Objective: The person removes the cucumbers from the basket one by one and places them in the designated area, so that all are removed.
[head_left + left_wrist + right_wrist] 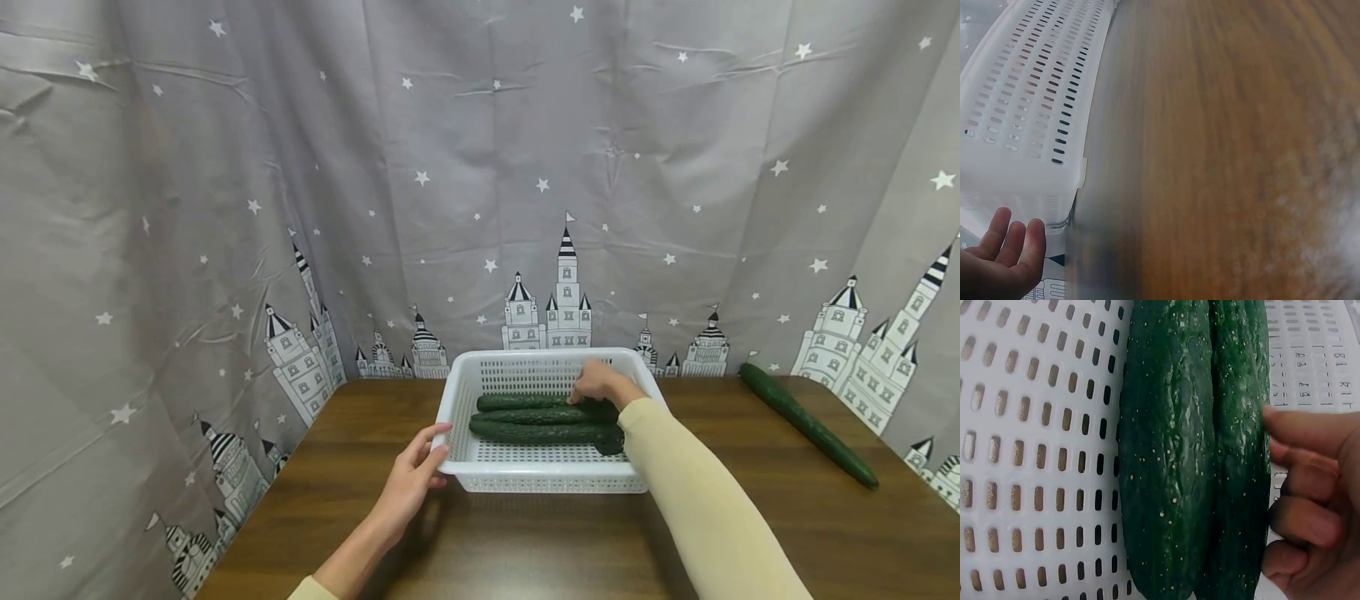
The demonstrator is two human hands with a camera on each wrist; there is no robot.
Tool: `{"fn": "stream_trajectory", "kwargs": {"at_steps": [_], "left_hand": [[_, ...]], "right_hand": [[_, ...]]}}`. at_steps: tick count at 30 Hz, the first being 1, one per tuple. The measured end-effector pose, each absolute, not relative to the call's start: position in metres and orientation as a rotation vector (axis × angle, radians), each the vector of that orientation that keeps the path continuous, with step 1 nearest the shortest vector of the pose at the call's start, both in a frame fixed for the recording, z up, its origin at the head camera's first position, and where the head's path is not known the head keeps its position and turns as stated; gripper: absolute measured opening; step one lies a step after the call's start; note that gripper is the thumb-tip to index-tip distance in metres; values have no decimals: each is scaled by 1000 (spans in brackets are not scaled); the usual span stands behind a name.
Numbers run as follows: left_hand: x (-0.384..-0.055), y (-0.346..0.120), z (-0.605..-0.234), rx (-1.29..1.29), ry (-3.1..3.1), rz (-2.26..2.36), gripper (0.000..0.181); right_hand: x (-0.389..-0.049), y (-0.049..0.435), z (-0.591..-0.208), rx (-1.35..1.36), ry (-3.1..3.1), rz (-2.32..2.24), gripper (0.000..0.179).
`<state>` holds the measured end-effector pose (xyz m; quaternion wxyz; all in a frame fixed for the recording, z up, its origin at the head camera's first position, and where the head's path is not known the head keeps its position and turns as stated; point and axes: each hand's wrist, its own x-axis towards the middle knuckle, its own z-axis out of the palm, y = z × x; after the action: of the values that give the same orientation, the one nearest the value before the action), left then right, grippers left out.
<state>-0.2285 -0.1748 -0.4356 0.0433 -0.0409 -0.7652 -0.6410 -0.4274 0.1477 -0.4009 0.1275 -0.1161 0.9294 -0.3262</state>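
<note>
A white plastic basket [555, 482] with slotted walls stands on the table. Three dark green cucumbers lie side by side in it: a front one [525, 432], a middle one [517, 417] and a rear one [517, 402]. My left hand [415, 472] grips the rim at the front left corner; its fingers [1034, 244] show by the basket wall in the left wrist view. Inside the basket, my right hand [596, 382] reaches down at the right part of the rear cucumber. Up close, its curled fingers [1304, 522] hold that cucumber's far side, mostly hidden behind the others.
Another long cucumber [810, 427] lies slantwise on the right side of the brown wooden table [360, 425]. Directly behind the table hangs a grey curtain [465, 167] printed with stars and castles, which also runs along the left side.
</note>
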Motion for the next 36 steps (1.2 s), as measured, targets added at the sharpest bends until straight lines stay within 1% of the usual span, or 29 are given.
{"fn": "stream_trajectory", "kwargs": {"at_steps": [2,5,7,8,12,15,17,20,24,25,27,31,36], "left_hand": [[-229,-175,-435,-127,-2335,-1956,37],[-230,-174,-434,-125,-2333,-1954,37],[-230,-174,-434,-120,-2334,-1955,38],[-230,-174,-434,-119,-2334,-1956,38],[-229,-174,-434,-119,-2339,-1955,38],[-229,-173,-434,-113,-2337,-1955,38],[-229,-173,-435,-109,-2329,-1963,38],[-228,-172,-436,-99,-2315,-1970,36],[-227,-172,-436,-105,-2312,-1967,36],[-227,-172,-435,-112,-2312,-1964,37],[-226,-172,-434,-120,-2318,-1960,37],[-227,-173,-435,-125,-2324,-1951,37],[-226,-173,-434,-131,-2313,-1964,37]], "right_hand": [[-427,149,-399,-375,2685,-986,8],[-427,151,-398,-398,2655,-1032,12],[-427,152,-397,-386,2659,-1004,7],[-427,152,-396,-379,2661,-982,10],[-425,150,-392,-336,2678,-850,37],[-423,149,-390,-306,2667,-822,45],[-423,148,-391,-308,2657,-827,46],[-426,147,-397,-336,2687,-812,42],[-429,143,-402,-379,2733,-784,15],[-429,142,-402,-391,2739,-780,16],[-428,141,-400,-399,2734,-765,23],[-428,139,-397,-417,2736,-672,17],[-430,142,-398,-463,2723,-628,20]]}}
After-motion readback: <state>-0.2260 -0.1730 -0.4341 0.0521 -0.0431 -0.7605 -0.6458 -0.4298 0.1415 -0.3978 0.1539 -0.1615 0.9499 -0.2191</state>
